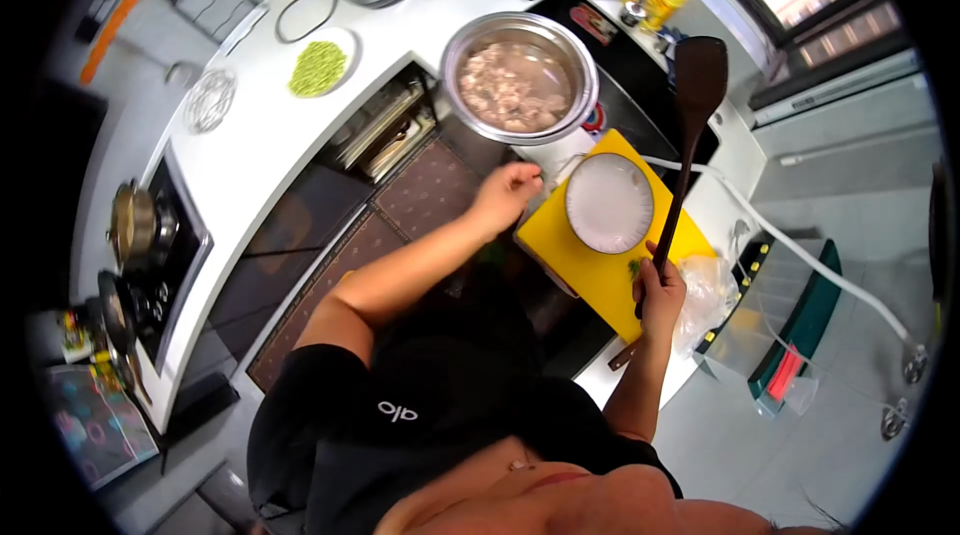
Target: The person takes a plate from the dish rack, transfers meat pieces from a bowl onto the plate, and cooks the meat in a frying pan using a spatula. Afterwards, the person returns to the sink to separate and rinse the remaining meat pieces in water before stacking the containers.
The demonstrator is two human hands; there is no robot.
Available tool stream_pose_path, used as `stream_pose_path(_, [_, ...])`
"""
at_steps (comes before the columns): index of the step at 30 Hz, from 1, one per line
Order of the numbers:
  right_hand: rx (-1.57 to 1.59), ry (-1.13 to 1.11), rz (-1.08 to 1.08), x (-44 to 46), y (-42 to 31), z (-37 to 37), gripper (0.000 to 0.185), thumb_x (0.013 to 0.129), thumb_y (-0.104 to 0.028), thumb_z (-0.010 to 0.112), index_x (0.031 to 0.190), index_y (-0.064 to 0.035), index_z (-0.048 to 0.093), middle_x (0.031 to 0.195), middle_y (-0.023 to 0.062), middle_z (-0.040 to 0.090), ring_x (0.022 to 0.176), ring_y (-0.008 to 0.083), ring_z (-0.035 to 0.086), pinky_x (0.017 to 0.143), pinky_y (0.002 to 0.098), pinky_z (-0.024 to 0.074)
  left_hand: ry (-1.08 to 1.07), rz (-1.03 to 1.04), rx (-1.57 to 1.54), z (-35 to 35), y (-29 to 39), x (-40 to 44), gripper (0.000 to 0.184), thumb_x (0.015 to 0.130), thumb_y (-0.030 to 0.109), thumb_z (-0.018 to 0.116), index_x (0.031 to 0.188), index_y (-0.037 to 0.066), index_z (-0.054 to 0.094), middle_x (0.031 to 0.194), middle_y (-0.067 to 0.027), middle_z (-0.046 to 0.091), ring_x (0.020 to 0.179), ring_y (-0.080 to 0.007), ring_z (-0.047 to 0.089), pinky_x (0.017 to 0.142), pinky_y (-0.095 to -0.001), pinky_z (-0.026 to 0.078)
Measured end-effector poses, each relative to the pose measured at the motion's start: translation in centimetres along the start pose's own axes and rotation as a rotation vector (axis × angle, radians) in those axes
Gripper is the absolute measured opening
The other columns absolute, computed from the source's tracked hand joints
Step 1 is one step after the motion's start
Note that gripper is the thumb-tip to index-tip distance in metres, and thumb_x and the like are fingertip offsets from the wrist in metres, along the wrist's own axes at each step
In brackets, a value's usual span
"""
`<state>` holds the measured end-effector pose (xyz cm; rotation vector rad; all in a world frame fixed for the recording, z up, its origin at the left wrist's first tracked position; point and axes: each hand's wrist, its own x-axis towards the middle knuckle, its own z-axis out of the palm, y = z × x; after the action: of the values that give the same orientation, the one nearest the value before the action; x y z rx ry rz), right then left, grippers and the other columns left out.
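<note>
My right hand (pixel 660 293) is wrapped round the handle of a dark wooden spatula (pixel 700 80), held up with its blade away from me. Beneath that handle lies a yellow cutting board (pixel 560 245) with a round white plate (pixel 609 203) on it. A bit of green herb (pixel 634 269) is on the board beside my right hand. My left hand (pixel 508 195) is at the board's left corner, fingers curled; what they hold, if anything, I cannot make out. Beyond it stands a large metal pot (pixel 590 85) with pale meat pieces (pixel 510 85) in cloudy liquid.
A plate of chopped greens (pixel 318 69) and a wire rack (pixel 210 101) stand on the white counter (pixel 240 155). At far left, a small pot (pixel 132 220) sits on the stove. The black sink (pixel 640 85) lies behind the board. A plastic bag (pixel 706 300) and a white hose (pixel 800 245) are at right.
</note>
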<state>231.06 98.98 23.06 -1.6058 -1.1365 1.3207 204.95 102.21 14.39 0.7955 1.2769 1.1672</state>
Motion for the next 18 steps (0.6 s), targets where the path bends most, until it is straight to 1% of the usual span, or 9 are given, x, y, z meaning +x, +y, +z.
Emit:
stream_pose_path(2, [0.076,-0.029,-0.109,0.9,1.0,2.0,0.026,0.086,-0.01,0.054,0.11,0.0004,0.056,0.055,-0.003,0.045,0.041,0.0039,0.038,0.038,0.018,0.0272,-0.035,0.118,-0.091,-4.1,7.2,-4.2,0.023,0.086,0.015,0.056,0.105,0.001,0.056,0.094,-0.0071,0.054,0.084,-0.0095,0.051,0.071,-0.0229,0.044])
stream_pose_path(4, [0.055,-0.11,-0.176,1.0,0.6,4.2,0.027,0.087,-0.009,0.052,0.111,0.0006,0.055,0.055,-0.0027,0.045,0.04,0.0041,0.037,0.038,0.0183,0.0267,0.026,0.602,0.073,-6.7,14.9,-11.6,0.02,0.087,0.018,0.056,0.097,0.002,0.06,0.091,-0.0063,0.051,0.083,-0.0127,0.049,0.074,-0.0254,0.042])
stream_pose_path(6, [0.039,-0.211,-0.207,0.2,0.0,8.0,0.029,0.086,-0.008,0.051,0.114,0.0009,0.053,0.055,-0.0022,0.044,0.04,0.0044,0.036,0.038,0.0183,0.0264,-0.109,0.944,0.281,-11.1,18.9,-19.0,0.028,0.087,0.028,0.055,0.091,0.001,0.063,0.096,-0.0089,0.047,0.085,-0.018,0.048,0.078,-0.0304,0.041])
stream_pose_path(8, [0.061,-0.347,-0.263,-0.2,0.6,12.5,0.03,0.086,-0.006,0.051,0.115,0.0037,0.051,0.057,-0.001,0.044,0.041,0.0044,0.037,0.038,0.0182,0.0293,-0.289,1.039,0.056,-13.1,20.0,-26.0,0.046,0.087,0.046,0.05,0.092,0.003,0.065,0.099,-0.012,0.042,0.087,-0.0239,0.047,0.081,-0.0345,0.041])
stream_pose_path(9, [0.074,-0.446,-0.273,-1.3,0.4,15.5,0.03,0.087,-0.006,0.051,0.115,0.0044,0.051,0.058,-0.0008,0.044,0.041,0.0045,0.038,0.039,0.0181,0.0299,-0.291,1.123,-0.043,-13.7,19.4,-29.3,0.052,0.086,0.053,0.043,0.093,0.006,0.066,0.099,-0.0125,0.041,0.088,-0.0247,0.046,0.082,-0.036,0.04])
stream_pose_path(11, [0.112,-0.668,-0.286,-3.9,0.2,21.2,0.03,0.087,-0.008,0.052,0.114,0.0058,0.05,0.058,-0.0003,0.045,0.042,0.0046,0.038,0.039,0.0178,0.0307,-0.237,1.259,-0.085,-15.1,18.3,-35.7,0.064,0.085,0.064,0.03,0.095,0.013,0.067,0.1,-0.0128,0.038,0.09,-0.0259,0.044,0.084,-0.039,0.039])
stream_pose_path(12, [0.102,-0.763,-0.281,-6.1,-0.3,24.4,0.031,0.087,-0.009,0.053,0.114,0.0058,0.05,0.059,0.0003,0.046,0.042,0.0052,0.039,0.039,0.0181,0.031,-0.172,1.303,-0.032,-16.2,17.8,-38.7,0.069,0.084,0.067,0.023,0.095,0.016,0.067,0.101,-0.0126,0.037,0.091,-0.0264,0.044,0.085,-0.0406,0.038])
stream_pose_path(14, [0.077,-0.948,-0.297,-10.2,-0.4,30.6,0.031,0.087,-0.009,0.054,0.114,0.0053,0.05,0.06,0.0007,0.046,0.043,0.0059,0.04,0.039,0.0185,0.0314,-0.006,1.336,0.012,-17.9,16.1,-44.5,0.071,0.083,0.069,0.018,0.093,0.019,0.068,0.101,-0.0117,0.035,0.091,-0.026,0.044,0.086,-0.0432,0.037])
stream_pose_path(18, [-0.01,-1.239,-0.235,-20.0,1.0,41.2,0.033,0.086,-0.011,0.057,0.114,0.0041,0.052,0.059,0.0011,0.048,0.043,0.0066,0.041,0.038,0.0187,0.0322,0.294,1.413,0.123,-20.2,12.8,-54.8,0.071,0.083,0.069,0.017,0.091,0.02,0.068,0.101,-0.0104,0.035,0.09,-0.0255,0.045,0.086,-0.0429,0.037])
